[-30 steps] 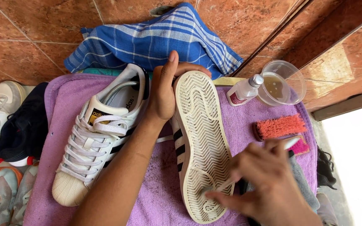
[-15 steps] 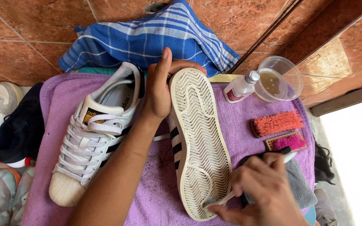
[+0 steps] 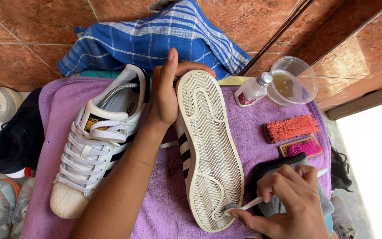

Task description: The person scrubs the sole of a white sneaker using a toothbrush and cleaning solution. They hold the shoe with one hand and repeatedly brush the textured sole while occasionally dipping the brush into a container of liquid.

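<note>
My left hand (image 3: 166, 95) grips the heel of the tipped-up shoe (image 3: 208, 150). My right hand (image 3: 288, 203) pinches a small brush (image 3: 244, 206), its bristles touching the sole, I think, just past my fingertips.

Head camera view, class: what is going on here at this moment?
A person is cleaning a white sneaker tipped on its side, sole facing up, on a purple towel. The left hand steadies its heel end, while the right hand presses a small white brush against the sole near the toe. The matching sneaker lies upright alongside. Two bristle brushes, a small bottle and a clear bowl of liquid sit nearby.
</note>
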